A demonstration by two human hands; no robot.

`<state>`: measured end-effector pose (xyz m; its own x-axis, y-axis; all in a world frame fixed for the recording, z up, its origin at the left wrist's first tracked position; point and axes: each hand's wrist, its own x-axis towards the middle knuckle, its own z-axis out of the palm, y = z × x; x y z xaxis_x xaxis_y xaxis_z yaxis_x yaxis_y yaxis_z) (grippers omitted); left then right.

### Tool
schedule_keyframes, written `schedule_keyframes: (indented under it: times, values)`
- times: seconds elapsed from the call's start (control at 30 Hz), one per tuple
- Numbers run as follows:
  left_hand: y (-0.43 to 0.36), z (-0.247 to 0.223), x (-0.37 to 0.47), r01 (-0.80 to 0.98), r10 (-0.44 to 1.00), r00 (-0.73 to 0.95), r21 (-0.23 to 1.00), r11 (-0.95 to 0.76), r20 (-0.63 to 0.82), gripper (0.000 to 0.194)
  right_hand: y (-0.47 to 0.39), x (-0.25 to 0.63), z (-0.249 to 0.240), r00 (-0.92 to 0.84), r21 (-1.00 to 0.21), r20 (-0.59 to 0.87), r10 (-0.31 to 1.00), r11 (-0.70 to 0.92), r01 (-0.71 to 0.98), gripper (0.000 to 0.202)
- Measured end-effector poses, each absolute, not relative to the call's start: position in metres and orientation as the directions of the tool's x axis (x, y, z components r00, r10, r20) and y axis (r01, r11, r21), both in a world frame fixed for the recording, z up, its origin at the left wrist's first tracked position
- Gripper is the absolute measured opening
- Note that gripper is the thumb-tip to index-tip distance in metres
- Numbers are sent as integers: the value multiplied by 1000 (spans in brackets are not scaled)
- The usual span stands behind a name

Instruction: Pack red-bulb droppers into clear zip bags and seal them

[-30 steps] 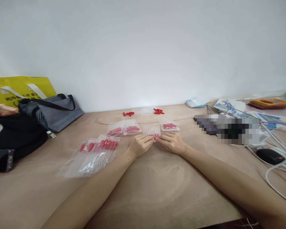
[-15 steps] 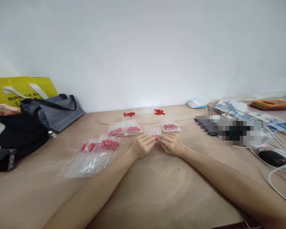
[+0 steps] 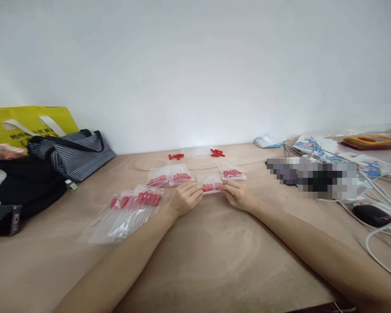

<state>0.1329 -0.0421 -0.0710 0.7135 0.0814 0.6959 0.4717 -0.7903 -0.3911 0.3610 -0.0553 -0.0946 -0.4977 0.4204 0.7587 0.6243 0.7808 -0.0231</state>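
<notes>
Between my hands a clear zip bag lies on the table, with several red-ended pieces showing along its near edge. My left hand pinches the bag's near left corner. At the near right corner, my right hand has its fingers closed on the same bag. Just beyond my right hand is another filled bag with red pieces. Two more filled bags lie behind my left hand. Beside my left forearm, a fanned stack of clear bags holds larger red-tipped pieces.
Near the wall lie two small piles of loose red pieces with clear bags between them. A striped bag and a yellow bag stand at left. Cables, a black mouse and papers crowd the right side.
My hands have moved apart along the bag's near edge, the left one leftward and the right one slightly rightward. More of the bag and its red pieces now shows.
</notes>
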Motion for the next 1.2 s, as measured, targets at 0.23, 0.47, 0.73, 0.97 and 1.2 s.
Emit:
schedule_keyframes:
  times: [0.23,0.47,0.73,0.97,1.2]
  values:
    - [-47,-70,122,482,129,692,-321,-815,711,13,-52,368,-94,-444,-99,783,437,791,604,16]
    - [-51,-67,130,465,102,697,-338,-818,710,14,-53,363,-95,-463,-95,776,428,806,585,16]
    - [-48,-68,130,432,64,690,-340,-835,721,13,-55,358,-92,-537,183,792,290,726,663,13]
    - [-45,-73,134,393,72,707,-307,-867,703,15,-54,332,-88,-616,364,768,176,672,645,12]
    - [-43,-74,134,380,71,717,-303,-874,694,16,-51,320,-87,-652,447,750,112,642,624,15]
